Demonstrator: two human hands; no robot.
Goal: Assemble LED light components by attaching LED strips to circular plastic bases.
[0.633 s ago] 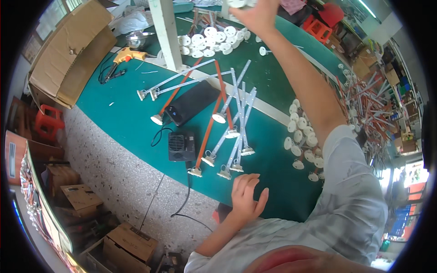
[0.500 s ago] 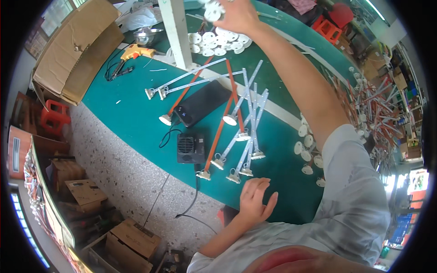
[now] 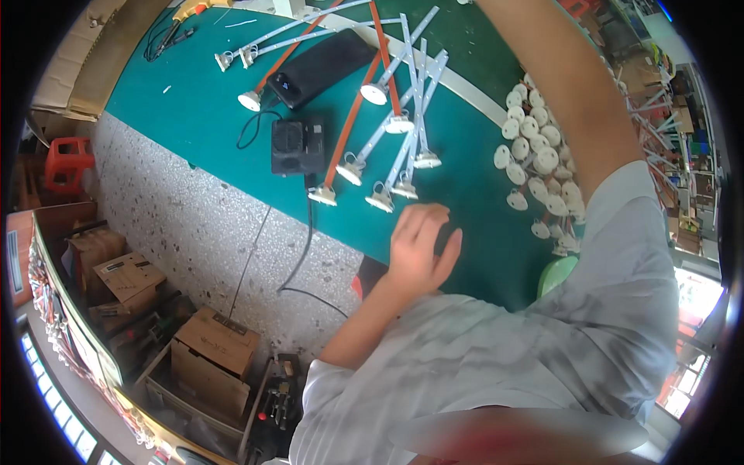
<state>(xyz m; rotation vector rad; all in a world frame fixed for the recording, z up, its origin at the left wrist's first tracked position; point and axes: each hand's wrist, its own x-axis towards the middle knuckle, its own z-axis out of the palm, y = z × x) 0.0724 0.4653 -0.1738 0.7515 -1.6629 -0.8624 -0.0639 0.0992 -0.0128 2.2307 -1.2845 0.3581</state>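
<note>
My left hand (image 3: 418,248) rests at the near edge of the green table (image 3: 209,147). Its fingers are loosely curved, the thumb stands apart, and nothing is in it. Just beyond the fingertips lie narrow white strips (image 3: 419,93) with round white end pieces (image 3: 380,200). Several orange-brown strips (image 3: 350,124) with the same ends lie among them. My right forearm (image 3: 577,85) reaches up past the upper edge of the view, so the right hand is hidden. Left of the strips are a flat black device with a small display (image 3: 325,68) and a black box with a round grille (image 3: 297,147).
A heap of round white pieces (image 3: 545,159) lies to the right of the strips. At the far left are a yellow glue gun (image 3: 190,9) and a large cardboard box (image 3: 85,54). A black cable (image 3: 304,260) hangs off the table. Cartons (image 3: 213,341) and a red stool (image 3: 68,164) stand on the floor.
The view has shifted, so the table things sit higher in it. My right hand, which was at the far pile of white discs with some in its fingers, has left the view. My left hand keeps its pose.
</note>
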